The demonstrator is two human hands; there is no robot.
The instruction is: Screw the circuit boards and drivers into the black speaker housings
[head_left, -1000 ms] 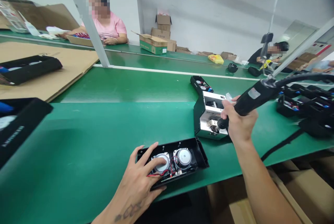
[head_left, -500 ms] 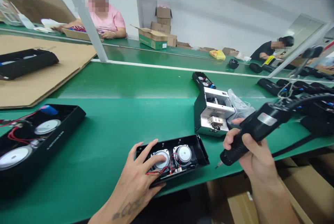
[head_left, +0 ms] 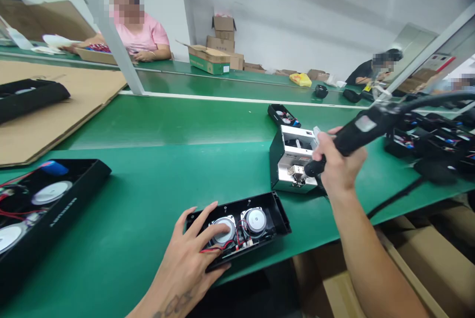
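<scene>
The left hand [head_left: 187,258] is clasping the black casing [head_left: 273,216] with its fingers, near the front edge of the worktop [head_left: 141,214]; the right hand [head_left: 341,167] is gripping the power screwdriver [head_left: 358,135], which should be meeting the screw feeder [head_left: 290,156] squarely. The casing is holding two speakers [head_left: 256,220] and red wires [head_left: 222,248].

A green bench [head_left: 122,229] holds an open speaker housing [head_left: 241,231] near its front edge, a silver-and-black machine [head_left: 295,155] just beyond, another open housing [head_left: 55,219] at left, flat cardboard [head_left: 74,108] behind that, black housings [head_left: 434,142] at right.
</scene>
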